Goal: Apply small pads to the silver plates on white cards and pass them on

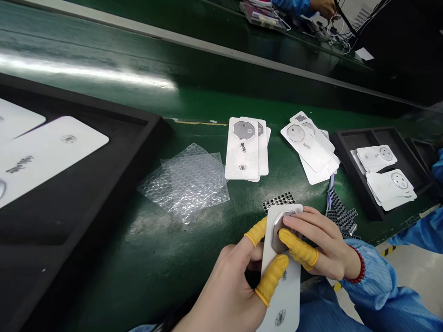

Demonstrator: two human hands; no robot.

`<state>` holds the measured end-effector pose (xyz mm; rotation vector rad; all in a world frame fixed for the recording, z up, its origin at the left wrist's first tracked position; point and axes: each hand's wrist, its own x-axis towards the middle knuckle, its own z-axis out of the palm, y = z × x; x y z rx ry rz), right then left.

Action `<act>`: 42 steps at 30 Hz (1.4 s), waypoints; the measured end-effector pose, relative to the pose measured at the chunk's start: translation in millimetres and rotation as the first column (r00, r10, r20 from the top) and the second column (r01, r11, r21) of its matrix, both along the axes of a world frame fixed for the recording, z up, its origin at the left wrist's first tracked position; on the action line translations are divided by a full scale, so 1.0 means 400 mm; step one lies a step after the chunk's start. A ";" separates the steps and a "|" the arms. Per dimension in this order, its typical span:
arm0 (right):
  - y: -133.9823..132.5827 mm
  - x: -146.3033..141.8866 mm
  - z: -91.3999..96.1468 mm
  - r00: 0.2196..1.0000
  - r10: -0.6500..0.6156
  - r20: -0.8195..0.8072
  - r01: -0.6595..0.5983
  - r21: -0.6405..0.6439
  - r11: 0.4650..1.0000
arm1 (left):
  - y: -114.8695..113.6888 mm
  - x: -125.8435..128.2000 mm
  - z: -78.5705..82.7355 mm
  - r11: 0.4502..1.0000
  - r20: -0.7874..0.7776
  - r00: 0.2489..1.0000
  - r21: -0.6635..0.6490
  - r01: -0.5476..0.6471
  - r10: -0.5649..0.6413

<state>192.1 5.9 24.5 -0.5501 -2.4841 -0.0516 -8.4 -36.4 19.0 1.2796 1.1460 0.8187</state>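
A green workbench (104,106) holds a black foam tray (86,221) left of the white card (282,295), with stacked cards (245,147) and bubble wrap (185,184) beyond it. The card sits in both hands just above the bench: likely light and stiff, best held by its edges. The left hand (224,295) pinches it with yellow-capped fingers (272,281); the right hand's (321,244) fingers lie pressed together over its metal plate (280,233).

Bubble wrap (185,182) lies on the workbench (86,103), left of two card stacks (242,147). A foam tray (346,184) sits right of them, holding more cards (389,184).
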 end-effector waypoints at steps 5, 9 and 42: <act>-0.021 -0.010 0.008 0.995 -0.049 0.085 0.050 0.001 0.999 | -0.003 -0.002 -0.001 0.996 0.024 0.997 -0.057 -0.072 0.074; -0.009 -0.018 0.009 0.999 0.006 0.050 -0.003 -0.043 0.999 | -0.005 -0.002 -0.003 0.996 0.020 0.997 -0.056 -0.076 0.077; 0.011 -0.021 0.006 0.931 -0.185 -0.314 0.028 -0.445 0.895 | 0.016 0.002 0.030 0.952 0.369 0.919 -0.306 -0.018 0.136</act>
